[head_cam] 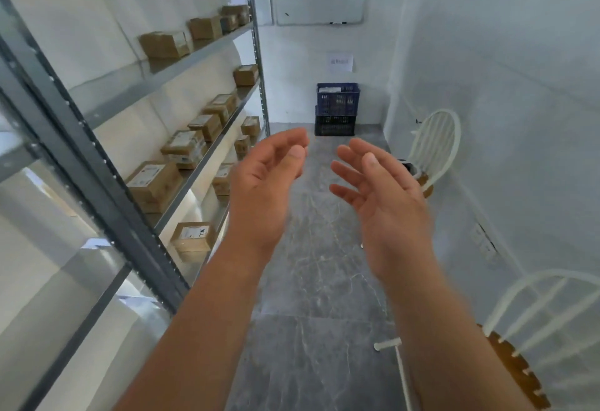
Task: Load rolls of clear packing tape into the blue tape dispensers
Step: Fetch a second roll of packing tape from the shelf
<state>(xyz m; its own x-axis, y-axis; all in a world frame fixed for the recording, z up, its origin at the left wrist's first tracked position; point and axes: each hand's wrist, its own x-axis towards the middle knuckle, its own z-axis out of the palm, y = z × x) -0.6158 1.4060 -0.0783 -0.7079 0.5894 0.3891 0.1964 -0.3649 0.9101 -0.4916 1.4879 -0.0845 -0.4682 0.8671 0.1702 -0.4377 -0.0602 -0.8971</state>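
My left hand and my right hand are raised in front of me at chest height, palms turned toward each other, fingers apart and loosely curled. Both hold nothing. A gap of floor shows between them. No tape roll and no blue tape dispenser is in sight.
A grey metal shelving rack runs along the left with several taped cardboard boxes on its shelves. Two stacked crates, blue over black, stand at the far wall. White chairs line the right wall. A grey marble floor forms the aisle.
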